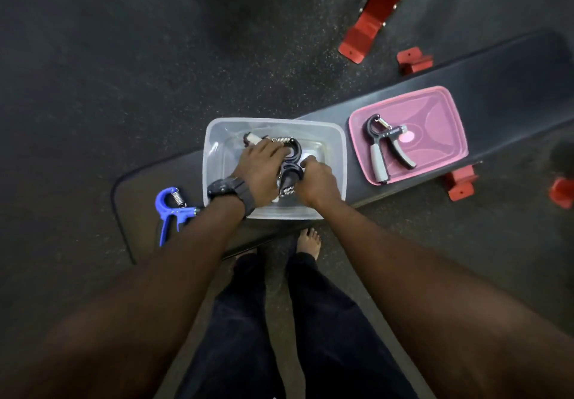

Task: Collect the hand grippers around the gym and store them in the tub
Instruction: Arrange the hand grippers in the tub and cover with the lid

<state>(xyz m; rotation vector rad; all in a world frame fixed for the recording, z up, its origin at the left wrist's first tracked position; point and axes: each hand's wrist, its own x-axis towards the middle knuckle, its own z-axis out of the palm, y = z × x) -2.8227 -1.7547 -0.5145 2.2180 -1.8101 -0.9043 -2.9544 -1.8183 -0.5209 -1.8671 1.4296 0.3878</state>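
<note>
Spanning speckled gym floor, dark padded bench.

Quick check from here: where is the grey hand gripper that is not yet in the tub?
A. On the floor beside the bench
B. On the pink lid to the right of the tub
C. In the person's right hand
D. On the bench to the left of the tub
B: the grey hand gripper lies on top of the pink lid, which sits on the bench to the right of the clear tub.
</note>
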